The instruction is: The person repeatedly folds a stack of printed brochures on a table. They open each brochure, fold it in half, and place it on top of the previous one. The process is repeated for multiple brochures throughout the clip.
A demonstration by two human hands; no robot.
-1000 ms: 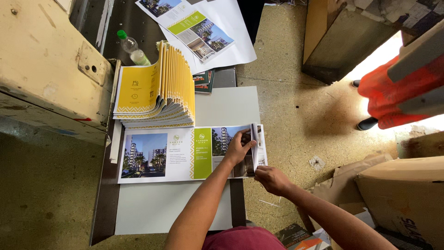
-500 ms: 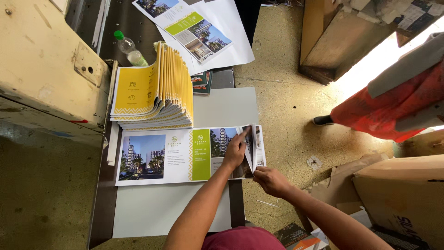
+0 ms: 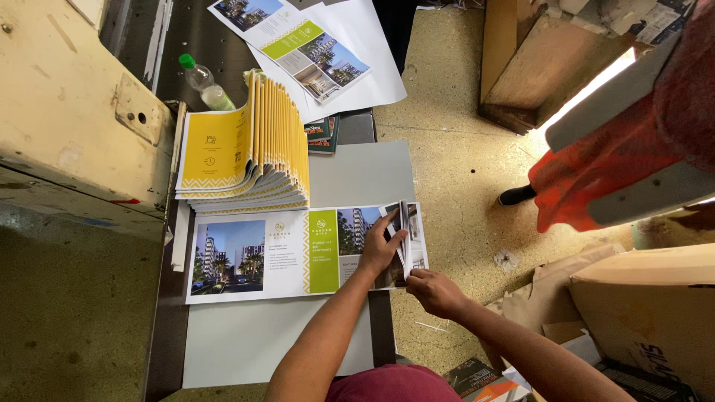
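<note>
Your work surface is a grey board (image 3: 357, 179) laid over a dark table (image 3: 167, 327); it carries everything under your hands. To the far left of your grip stands a cream-painted machine housing (image 3: 67, 112), and a person in an orange high-visibility garment (image 3: 611, 164) stands well to the right of it on the speckled floor (image 3: 454, 164). Cardboard boxes (image 3: 640, 305) sit to the right of your right forearm.

The printed sheet (image 3: 298, 253) lies flat across the board directly under your grip, with building photographs and a green panel showing. Its right-hand end is lifted and partly turned over toward the left.

Beyond the sheet, up and to the left of your grip, a stack of yellow folded leaflets (image 3: 246, 149) rests with its folds fanned upward, its near edge touching or just overlapping the sheet's far edge. Further sheets of the same print (image 3: 313, 52) lie on white paper beyond the stack, well apart from your hands. A clear bottle with a green cap (image 3: 205, 83) lies at the stack's far left corner.

Your left hand (image 3: 381, 249) is pressed on the sheet just left of the raised flap, fingers extended, with the fingertips against the flap. Your right hand (image 3: 432, 290) is closed on the near corner of that flap, pinching it at the sheet's right end, just beside your left hand.
</note>
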